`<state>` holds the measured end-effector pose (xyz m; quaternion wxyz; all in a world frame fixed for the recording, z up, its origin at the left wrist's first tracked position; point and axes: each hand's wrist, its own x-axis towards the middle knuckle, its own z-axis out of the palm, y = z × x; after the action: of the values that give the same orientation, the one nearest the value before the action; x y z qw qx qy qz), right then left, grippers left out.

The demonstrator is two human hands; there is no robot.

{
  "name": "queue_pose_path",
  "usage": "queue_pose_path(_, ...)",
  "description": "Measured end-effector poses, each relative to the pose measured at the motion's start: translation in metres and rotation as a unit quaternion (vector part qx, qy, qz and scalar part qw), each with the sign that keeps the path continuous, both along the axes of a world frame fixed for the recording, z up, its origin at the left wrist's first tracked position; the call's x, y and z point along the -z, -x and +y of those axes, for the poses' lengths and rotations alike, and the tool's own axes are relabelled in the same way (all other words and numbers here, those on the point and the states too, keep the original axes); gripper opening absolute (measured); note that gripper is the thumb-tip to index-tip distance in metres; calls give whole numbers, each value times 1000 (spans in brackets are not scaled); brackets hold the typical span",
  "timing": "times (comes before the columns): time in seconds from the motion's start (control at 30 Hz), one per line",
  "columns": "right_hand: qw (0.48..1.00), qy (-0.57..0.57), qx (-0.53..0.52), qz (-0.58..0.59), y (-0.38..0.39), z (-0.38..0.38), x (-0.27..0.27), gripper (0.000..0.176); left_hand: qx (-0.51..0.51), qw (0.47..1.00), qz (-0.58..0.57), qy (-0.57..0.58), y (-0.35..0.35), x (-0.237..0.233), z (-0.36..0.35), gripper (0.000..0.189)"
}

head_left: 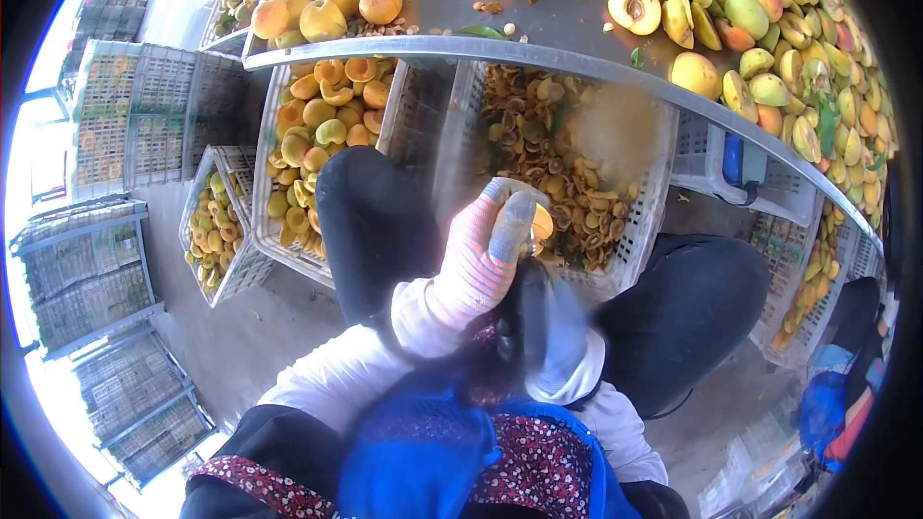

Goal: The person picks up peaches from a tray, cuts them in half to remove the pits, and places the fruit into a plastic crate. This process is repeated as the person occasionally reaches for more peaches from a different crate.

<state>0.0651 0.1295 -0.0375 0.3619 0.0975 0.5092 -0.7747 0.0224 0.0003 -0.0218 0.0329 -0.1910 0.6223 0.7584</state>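
Note:
My left hand (481, 248), in a striped knit glove with grey fingertips, is closed around a yellow peach (542, 223), mostly hidden by the fingers. Just below and to the right is my right hand (556, 322), in a grey-blue glove blurred by motion. Its fingers look curled, and anything inside them is hidden. Both hands are between my knees, above a white crate (646, 202) filled with brownish-yellow fruit scraps (548, 149).
A metal-edged table (567, 34) runs across the front, bearing halved peaches (635, 8) and a large heap at right. Crates of peaches (332, 120) stand under it and to the left. Stacked crates (135, 115) line the left side. Another person (835, 384) is at far right.

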Motion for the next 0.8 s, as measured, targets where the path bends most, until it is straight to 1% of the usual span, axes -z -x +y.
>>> queue_pose_path(0.03, 983, 111, -8, -146, 4, 3, -5, 38, 33, 999, -6, 14, 1, 3, -5, 24)
queue_pose_path(0.07, 953, 223, -19, -203, 10, 4, -4, 38, 65, 997, -13, 28, 3, 3, -9, 24)
queue_pose_path(0.1, 907, 331, -31, -256, 16, 4, -4, 40, 92, 995, -6, 43, 4, 1, -13, 25)
queue_pose_path(0.13, 846, 434, -41, -307, 20, 3, -5, 43, 110, 994, -19, 16, 5, 0, -16, 29)
queue_pose_path(0.17, 830, 425, -51, -357, 22, 4, -11, 48, 128, 991, -33, -12, 4, -1, -19, 34)
queue_pose_path(0.2, 780, 481, -50, -397, 22, 3, -9, 48, 145, 988, -45, -40, 5, -2, -21, 39)
queue_pose_path(0.23, 724, 535, -48, -433, 20, 0, -4, 47, 172, 977, -96, -84, 7, -3, -24, 44)
queue_pose_path(0.27, 663, 584, -46, -467, 18, -3, 0, 47, 152, 977, -107, -102, 6, -3, -22, 45)
queue_pose_path(0.3, 654, 606, -50, -450, 17, -5, 4, 47, 131, 977, -115, -120, 4, 0, -17, 46)
queue_pose_path(0.37, 672, 632, -59, -382, 18, -4, 4, 46, 100, 973, -131, -162, 2, 9, -15, 51)
queue_pose_path(0.4, 679, 644, -66, -347, 20, -4, 4, 46, 56, 981, -125, -140, 1, 7, -16, 51)
queue_pose_path(0.43, 665, 666, -22, -338, 25, -4, -3, 47, 11, 986, -117, -116, -2, 3, -16, 51)
queue_pose_path(0.47, 677, 643, 17, -357, 26, -3, 2, 48, -33, 989, -110, -90, -2, 0, -19, 51)
queue_pose_path(0.5, 704, 599, 29, -380, 23, -2, 13, 49, -62, 993, -73, -66, -5, 6, -31, 41)
queue_pose_path(0.53, 728, 554, 40, -402, 20, -3, 22, 50, -77, 991, -106, -39, -7, -14, -43, 43)
queue_pose_path(0.57, 752, 516, 31, -409, 18, -3, 25, 50, -106, 991, -74, -38, -12, -22, -58, 43)
queue_pose_path(0.6, 775, 477, 21, -413, 19, -5, 26, 50, -139, 989, -49, 21, -20, -18, -80, 43)
queue_pose_path(0.67, 824, 396, 7, -406, 22, -9, 27, 49, -204, 969, -26, 136, -29, -33, -121, 40)
queue_pose_path(0.7, 848, 354, 7, -394, 23, -10, 27, 48, -190, 960, 60, 195, -40, -12, -159, 36)
queue_pose_path(0.73, 871, 312, 8, -381, 24, -11, 27, 48, -220, 946, 5, 238, -53, -2, -191, 30)
queue_pose_path(0.77, 895, 251, 24, -367, 23, -11, 27, 44, -97, 853, -39, 512, -64, -1, -226, 25)
queue_pose_path(0.8, 909, 203, 42, -363, 24, -13, 25, 43, -47, 740, -74, 666, -73, -4, -246, 22)
